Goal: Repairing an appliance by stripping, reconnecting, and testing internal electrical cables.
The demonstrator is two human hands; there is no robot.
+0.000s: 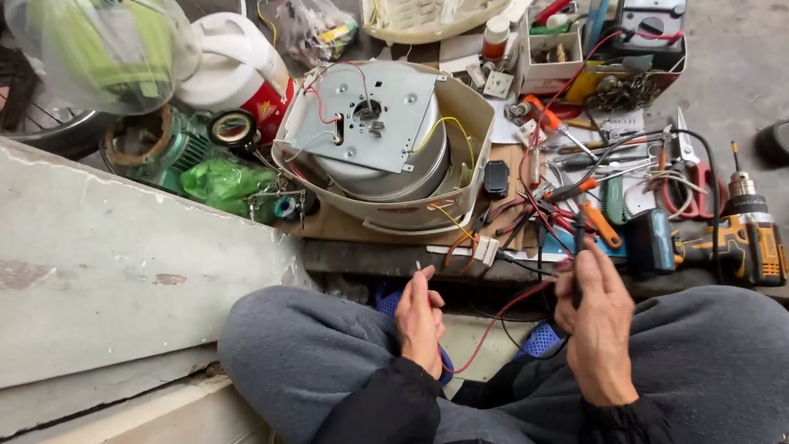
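Observation:
I sit with knees apart in grey trousers. My left hand pinches a thin red test probe whose red lead trails off between my knees. My right hand grips a black test probe pointing up, its black lead running toward the bench. Just ahead of both hands lies a small white connector block with wires. Beyond it an opened beige cooker body lies upturned, showing a grey metal base plate and yellow and red wires.
A low wooden board carries screwdrivers with orange handles, pliers, and a yellow-black cordless drill at right. A white kettle and green clutter sit at back left. A grey concrete slab runs along my left.

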